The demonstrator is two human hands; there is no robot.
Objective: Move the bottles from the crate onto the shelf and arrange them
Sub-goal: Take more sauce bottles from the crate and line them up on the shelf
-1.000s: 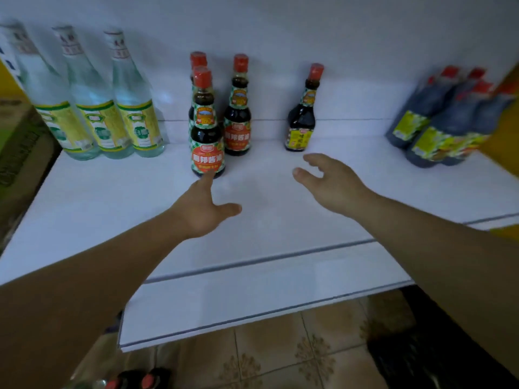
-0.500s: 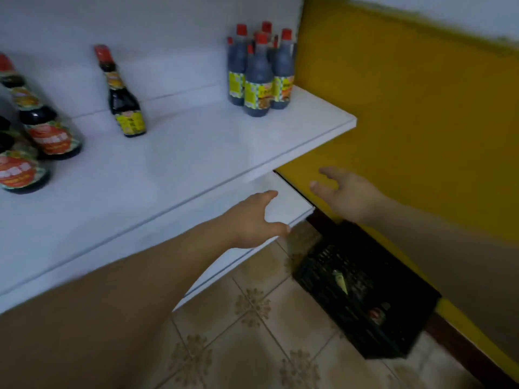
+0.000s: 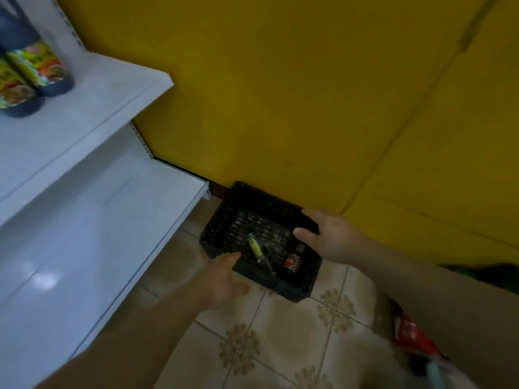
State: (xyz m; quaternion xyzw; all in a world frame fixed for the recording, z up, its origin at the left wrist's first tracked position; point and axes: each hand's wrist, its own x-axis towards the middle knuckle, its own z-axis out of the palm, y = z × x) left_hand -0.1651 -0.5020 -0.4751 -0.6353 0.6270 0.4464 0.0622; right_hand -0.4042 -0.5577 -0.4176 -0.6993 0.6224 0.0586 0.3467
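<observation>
Yellow wall (image 3: 295,94) fills most of the view, with the white shelf (image 3: 92,108) unit on my left: an upper board and a lower board (image 3: 84,234), the lower one bare where I can see it. On the upper board, far left, stand dark bottles with bright yellow-green labels (image 3: 25,77), upright, close together, tops cut off by the frame. Floor is beige tile (image 3: 266,332) with brown flower marks. The black lattice crate (image 3: 222,234) sits on the floor against the wall, just beside the end of the lower shelf. Inside it lie two bottles. One slim bottle with a yellow-green label (image 3: 256,248) lies on its side, long axis running from upper left to lower right, green cap end toward the far left, dark end toward the near wall. The other, a dark bottle with a red-orange label (image 3: 292,261), sits by the crate's right wall, neck pointing up and away from me; I can't tell if it stands or leans. My right hand (image 3: 334,240) is open, fingers spread over the crate's far right rim, thumb over the inside; contact unclear. My left hand (image 3: 224,279) is open and relaxed at the crate's near edge, finger at the rim, gripping nothing. Red packaging (image 3: 407,332) at lower right on the floor, blurred.
</observation>
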